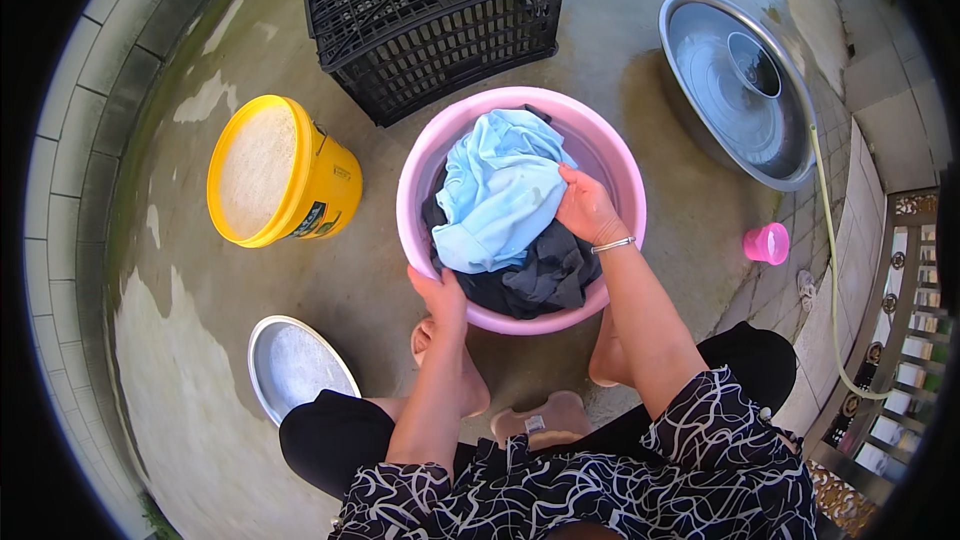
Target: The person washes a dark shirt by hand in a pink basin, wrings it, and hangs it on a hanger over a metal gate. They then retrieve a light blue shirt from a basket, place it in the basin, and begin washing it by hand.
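Note:
A pink basin [622,155] stands on the wet ground between my feet. In it a bunched, wet-looking light blue garment [495,175] lies on top of dark grey cloth [555,270]. My right hand [588,208], with a silver bangle at the wrist, is closed on the right edge of the blue garment. At the basin's near left side, my left hand [438,298] grips the rim; some of its fingers are hidden.
A yellow bucket [335,180] of foamy water stands left, a metal bowl [262,380] nearer me. An upturned black crate [445,50] is behind the basin. To the right are a large metal basin [690,105], a pink cup [767,243] and a pale hose [828,210].

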Demonstrator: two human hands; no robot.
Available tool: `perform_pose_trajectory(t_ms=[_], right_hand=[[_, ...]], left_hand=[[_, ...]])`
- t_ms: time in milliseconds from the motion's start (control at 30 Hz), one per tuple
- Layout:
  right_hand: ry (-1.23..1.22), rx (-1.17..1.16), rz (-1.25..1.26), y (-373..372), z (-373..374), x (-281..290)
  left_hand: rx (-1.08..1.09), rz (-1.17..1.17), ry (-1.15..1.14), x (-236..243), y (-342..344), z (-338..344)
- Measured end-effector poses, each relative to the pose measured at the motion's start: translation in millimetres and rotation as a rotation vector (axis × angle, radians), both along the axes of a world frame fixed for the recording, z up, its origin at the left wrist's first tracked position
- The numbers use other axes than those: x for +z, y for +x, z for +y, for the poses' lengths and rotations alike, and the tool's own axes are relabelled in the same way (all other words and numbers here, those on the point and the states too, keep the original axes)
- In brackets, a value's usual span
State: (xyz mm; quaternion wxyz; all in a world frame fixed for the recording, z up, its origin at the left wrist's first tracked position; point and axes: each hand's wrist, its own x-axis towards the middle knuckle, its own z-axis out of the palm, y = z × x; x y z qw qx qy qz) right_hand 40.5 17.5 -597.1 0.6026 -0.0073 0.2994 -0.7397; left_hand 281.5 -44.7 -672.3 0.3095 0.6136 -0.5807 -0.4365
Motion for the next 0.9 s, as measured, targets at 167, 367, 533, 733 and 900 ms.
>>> perform_pose_trajectory(t_ms=[167,367,533,733,900], right_hand=[[0.044,0.029,0.029,-2.7,0.6,4.6],[0.048,0.124,0.054,-6.6,4.3,25.8],[0.071,0.25,0.133,-9.3,7.6,65.9],[0.057,0.387,0.283,-1.5,9.0,114.7],[-0.002,0.569,0.449,-13.6,13.4,143.9]], left_hand=[[-0.034,0.071,0.145,2.0,-15.3,61.1],[-0.079,0.01,0.218,27.9,-26.6,95.1],[-0.201,-0.344,-0.221,47.8,-16.7,55.1],[-0.902,0.274,-0.339,126.6,-67.7,-34.2],[-1.127,0.516,0.378,175.8,-69.1,-54.0]])
